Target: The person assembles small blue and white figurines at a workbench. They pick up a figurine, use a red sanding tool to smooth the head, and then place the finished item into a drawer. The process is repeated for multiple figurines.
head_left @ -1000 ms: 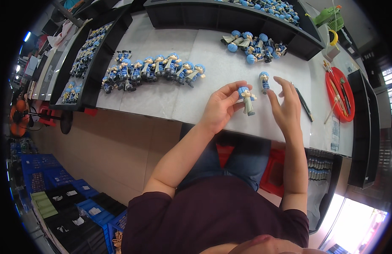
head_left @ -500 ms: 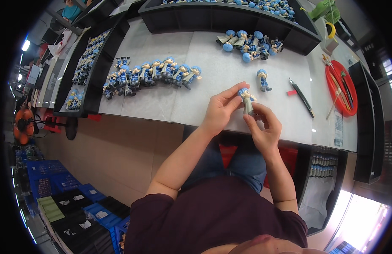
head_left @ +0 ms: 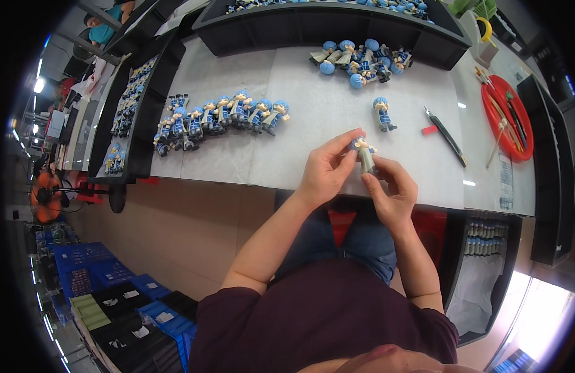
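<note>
Between my two hands, above the table's near edge, is a small figurine [head_left: 366,158] with blue hair and a pale grey-green cape. My left hand [head_left: 328,166] grips it by the head, thumb and fingers pinched there. The fingers of my right hand [head_left: 393,188] close on its lower end. Just beyond them a single blue-haired figurine [head_left: 382,114] lies on the white table covering [head_left: 325,112]. Farther back is a loose pile of figurines [head_left: 365,64]. To the left, several more figurines [head_left: 222,115] are grouped in a leaning row.
A black bin [head_left: 331,30] of figurines spans the back; another black tray [head_left: 152,112] stands left. At right lie a craft knife [head_left: 446,138], a red piece [head_left: 429,130] and a red dish [head_left: 527,133] with brushes. A tape dispenser [head_left: 480,40] stands behind; a lined tray [head_left: 480,292] sits below right.
The held figurine has tilted slightly in my hands, which keep hold of it. The whole view has shifted a little; the other figurines stay where they were on the table.
</note>
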A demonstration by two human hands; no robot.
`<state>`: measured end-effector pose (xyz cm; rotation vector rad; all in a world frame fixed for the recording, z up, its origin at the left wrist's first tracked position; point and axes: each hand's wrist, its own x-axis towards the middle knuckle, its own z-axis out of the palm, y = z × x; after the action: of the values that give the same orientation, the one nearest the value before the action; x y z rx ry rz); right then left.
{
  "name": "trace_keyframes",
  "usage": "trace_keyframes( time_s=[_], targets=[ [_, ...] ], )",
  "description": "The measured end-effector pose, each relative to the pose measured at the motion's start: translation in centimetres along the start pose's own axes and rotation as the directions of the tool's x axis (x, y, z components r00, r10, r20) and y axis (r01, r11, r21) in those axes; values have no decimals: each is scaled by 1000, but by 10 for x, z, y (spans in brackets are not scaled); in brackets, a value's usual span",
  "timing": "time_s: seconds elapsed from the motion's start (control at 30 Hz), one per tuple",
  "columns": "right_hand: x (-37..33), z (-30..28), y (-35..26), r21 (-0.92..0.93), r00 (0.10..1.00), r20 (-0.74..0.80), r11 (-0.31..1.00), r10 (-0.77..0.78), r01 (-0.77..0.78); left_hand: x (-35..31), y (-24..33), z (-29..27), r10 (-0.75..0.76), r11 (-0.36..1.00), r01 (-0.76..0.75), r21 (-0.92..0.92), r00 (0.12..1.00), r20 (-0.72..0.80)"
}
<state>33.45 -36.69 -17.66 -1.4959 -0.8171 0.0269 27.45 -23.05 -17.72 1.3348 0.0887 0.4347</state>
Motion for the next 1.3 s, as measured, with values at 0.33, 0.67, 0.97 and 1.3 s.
trace_keyframes(
  time_s=[0.33,0.67,0.97,1.3],
  targets=[
    [0,-3,5,27,998,21,998,-56,56,-4,0,4,16,992,-10,128,999,-44],
    [0,0,3,-36,998,-7,998,-58,58,-3,4,5,-31,991,37,127,998,-50],
    [-2,8,5,-96,996,-32,993,-78,75,4,5,3,-58,998,56,-32,997,-57],
    [3,11,-4,-122,990,-103,989,-92,79,-1,5,7,-96,994,98,36,993,-66]
  ],
)
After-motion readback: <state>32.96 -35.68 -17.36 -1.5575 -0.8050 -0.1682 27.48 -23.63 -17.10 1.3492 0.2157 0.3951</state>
